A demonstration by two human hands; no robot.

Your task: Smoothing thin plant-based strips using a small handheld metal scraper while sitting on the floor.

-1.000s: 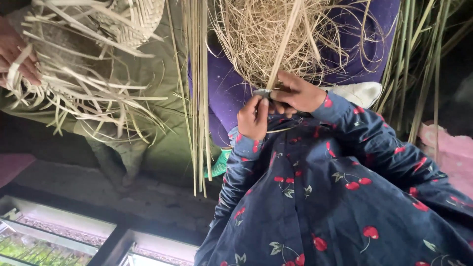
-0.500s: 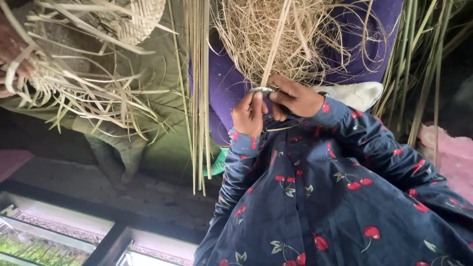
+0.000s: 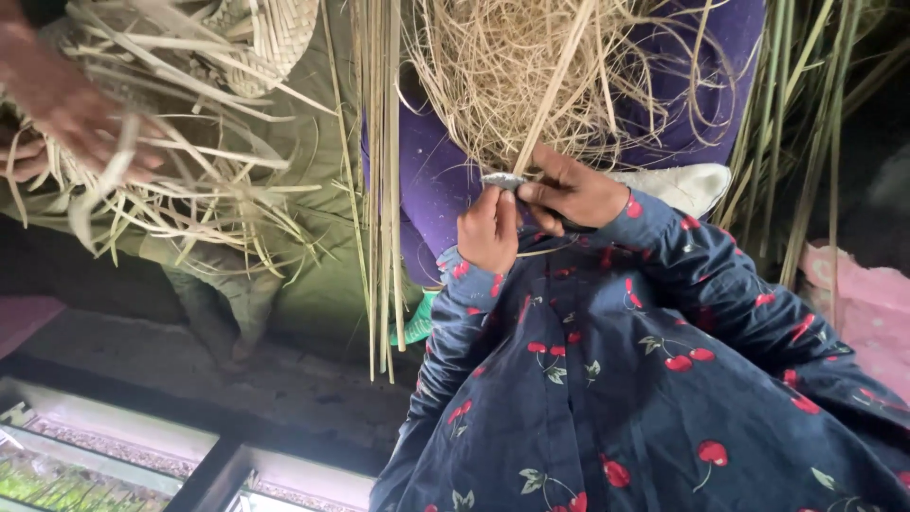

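Your left hand [image 3: 489, 228] and right hand [image 3: 572, 192] pinch closed on what seems a small grey blade [image 3: 502, 179], splitting a flat, pale reed strip [image 3: 555, 90] beneath tangled dry straw shavings [image 3: 531, 66].

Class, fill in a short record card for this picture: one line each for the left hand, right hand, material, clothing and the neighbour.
Left hand: left hand pinches one end of a small grey blade.
Right hand: right hand grips the blade's other side, against a pale strip.
Material: tangled dry straw bundle; long green reeds hang beside it.
Clothing: navy sleeves with red cherries.
Neighbour: another person's hand in loose woven strips.
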